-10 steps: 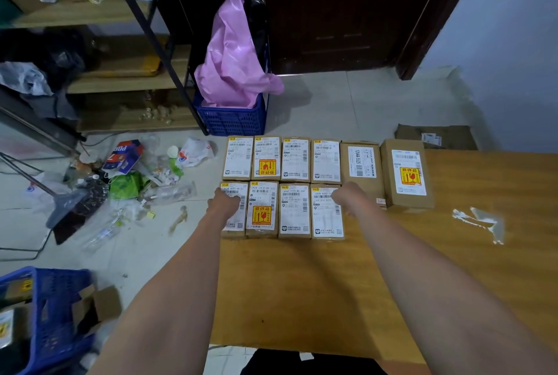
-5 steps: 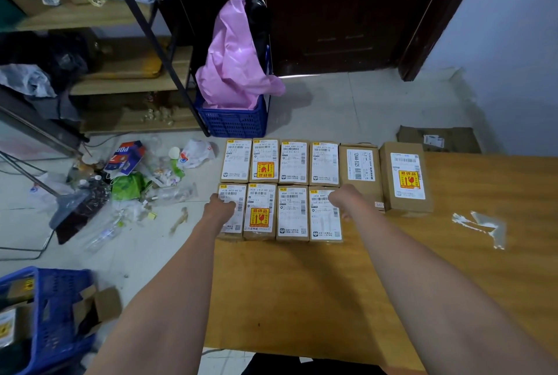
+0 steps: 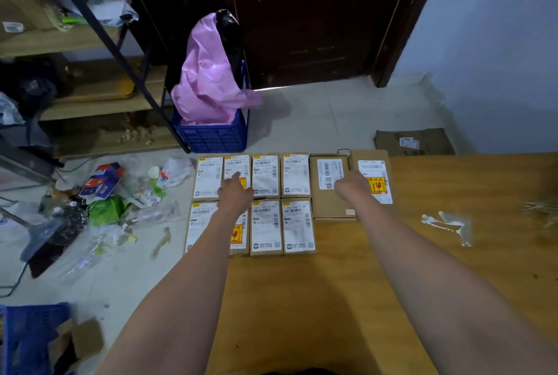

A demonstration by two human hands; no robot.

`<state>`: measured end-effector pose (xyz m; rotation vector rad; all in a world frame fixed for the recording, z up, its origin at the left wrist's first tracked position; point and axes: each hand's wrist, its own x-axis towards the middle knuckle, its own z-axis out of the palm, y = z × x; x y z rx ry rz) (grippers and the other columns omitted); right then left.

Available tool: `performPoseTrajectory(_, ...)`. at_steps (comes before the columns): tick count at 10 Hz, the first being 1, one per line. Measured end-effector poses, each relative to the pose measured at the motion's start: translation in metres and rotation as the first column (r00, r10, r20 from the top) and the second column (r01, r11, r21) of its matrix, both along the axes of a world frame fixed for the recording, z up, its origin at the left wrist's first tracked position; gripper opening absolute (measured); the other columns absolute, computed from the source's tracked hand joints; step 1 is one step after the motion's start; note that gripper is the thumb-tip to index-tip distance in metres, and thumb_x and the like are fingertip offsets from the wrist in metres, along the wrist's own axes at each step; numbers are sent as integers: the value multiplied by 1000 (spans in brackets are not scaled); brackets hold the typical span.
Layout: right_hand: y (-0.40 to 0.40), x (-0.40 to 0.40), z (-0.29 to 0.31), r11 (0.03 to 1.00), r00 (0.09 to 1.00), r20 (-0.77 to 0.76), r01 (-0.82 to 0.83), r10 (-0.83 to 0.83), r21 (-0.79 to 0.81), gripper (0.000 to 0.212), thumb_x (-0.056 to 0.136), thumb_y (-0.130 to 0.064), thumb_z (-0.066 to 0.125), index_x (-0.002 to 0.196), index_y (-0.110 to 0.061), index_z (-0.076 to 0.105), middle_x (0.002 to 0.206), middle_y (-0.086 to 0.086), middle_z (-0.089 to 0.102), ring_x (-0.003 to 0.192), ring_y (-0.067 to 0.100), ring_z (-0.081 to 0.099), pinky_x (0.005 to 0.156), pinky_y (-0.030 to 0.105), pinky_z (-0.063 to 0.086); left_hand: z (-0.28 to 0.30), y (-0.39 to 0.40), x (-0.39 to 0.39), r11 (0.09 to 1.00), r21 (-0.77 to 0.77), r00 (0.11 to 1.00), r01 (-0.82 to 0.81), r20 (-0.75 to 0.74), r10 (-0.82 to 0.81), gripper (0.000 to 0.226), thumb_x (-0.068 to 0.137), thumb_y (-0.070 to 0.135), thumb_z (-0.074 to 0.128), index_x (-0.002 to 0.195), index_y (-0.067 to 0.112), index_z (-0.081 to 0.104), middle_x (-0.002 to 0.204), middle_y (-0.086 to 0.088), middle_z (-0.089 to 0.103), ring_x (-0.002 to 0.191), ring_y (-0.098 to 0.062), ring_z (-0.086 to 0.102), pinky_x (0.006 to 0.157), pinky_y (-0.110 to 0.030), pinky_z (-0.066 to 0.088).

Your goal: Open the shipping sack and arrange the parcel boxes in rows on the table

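Observation:
Several small cardboard parcel boxes with white labels lie in two rows at the far left corner of the wooden table (image 3: pixel 347 284). The far row (image 3: pixel 265 174) also holds two larger boxes (image 3: pixel 327 184) on its right end. The near row (image 3: pixel 297 225) has small boxes only. My left hand (image 3: pixel 235 192) lies over the second box of the far row, one finger stretched forward. My right hand (image 3: pixel 351 187) rests where the two larger boxes meet, fingers curled down. Neither hand grips a box. A pink sack (image 3: pixel 208 82) stands in a blue crate (image 3: pixel 211 136) on the floor.
Rubbish and plastic wrappers (image 3: pixel 99 202) litter the floor left of the table. A second blue crate (image 3: pixel 27 338) sits at the lower left. Shelving (image 3: pixel 90 72) stands at the back left. Tape residue (image 3: pixel 450 223) marks the table's right part. Flat cardboard (image 3: pixel 413 142) lies on the floor beyond.
Both hands moved forward from the near row to the far row. The left hand went from the near-left box to the second far box; the right hand moved onto the larger boxes.

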<state>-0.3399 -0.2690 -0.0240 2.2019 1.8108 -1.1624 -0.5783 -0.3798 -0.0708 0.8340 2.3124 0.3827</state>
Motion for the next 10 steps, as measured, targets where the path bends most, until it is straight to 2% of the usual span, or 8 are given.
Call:
performPoseTrajectory(1,20,33,-6,997,997,35,70,-71,17,36,89,-14,54,123,-3,55,122,12,60,115,30,56,80,30,47,0,24,28,994,20,994,106,24,-107,67,94,23,52,154,17,24,155,-19,26,138,-40,33,109,-52,38)
performPoseTrajectory(2,36,64,-18,995,992,87,91,-94,36,47,87,-18,54,131,-5,49,133,15,53,127,31,44,97,33,40,-5,39,50,985,-7,985,173,17,-172,67,95,24,52,155,17,24,158,-17,23,141,-40,29,111,-49,35)
performPoseTrajectory(3,54,87,-39,997,992,103,70,-67,-26,55,80,-13,51,136,-10,48,133,12,53,126,32,43,95,33,40,-9,48,67,970,-58,971,237,2,-237,68,96,25,50,156,18,20,160,-15,20,143,-38,29,113,-48,34)
performPoseTrajectory(4,73,102,-62,996,997,73,38,-32,-81,55,74,-17,49,129,-15,56,121,8,62,112,29,56,78,29,46,-17,52,74,956,-124,964,267,31,-266,69,95,25,50,156,20,19,161,-13,18,143,-40,26,116,-48,28)
performPoseTrajectory(5,71,100,-46,992,999,11,43,-42,-119,42,82,-13,53,124,-11,57,117,9,64,94,26,62,57,24,42,-23,51,80,946,-173,962,273,53,-268,70,91,29,53,155,22,24,159,-12,23,141,-39,30,116,-50,28)
performPoseTrajectory(6,71,98,-45,991,998,-14,66,-68,-115,43,84,-10,54,128,-8,52,118,10,63,95,26,62,62,27,44,-28,50,84,926,-235,953,295,3,-303,67,94,35,51,155,21,24,162,-11,17,146,-38,19,118,-48,19)
performPoseTrajectory(8,72,98,-48,991,996,-52,68,-74,-118,44,85,-8,52,129,-9,52,117,8,64,91,24,63,50,25,39,-32,48,85,923,-242,953,300,28,-303,65,93,34,48,154,24,26,164,-9,12,150,-33,7,119,-56,16)
performPoseTrajectory(10,69,97,-42,995,1000,-2,29,-29,-95,39,87,-9,52,126,-10,55,114,7,65,81,20,60,50,25,38,-3,51,88,964,-151,974,220,84,-210,68,93,24,53,155,23,25,163,-9,15,146,-37,19,117,-51,25)
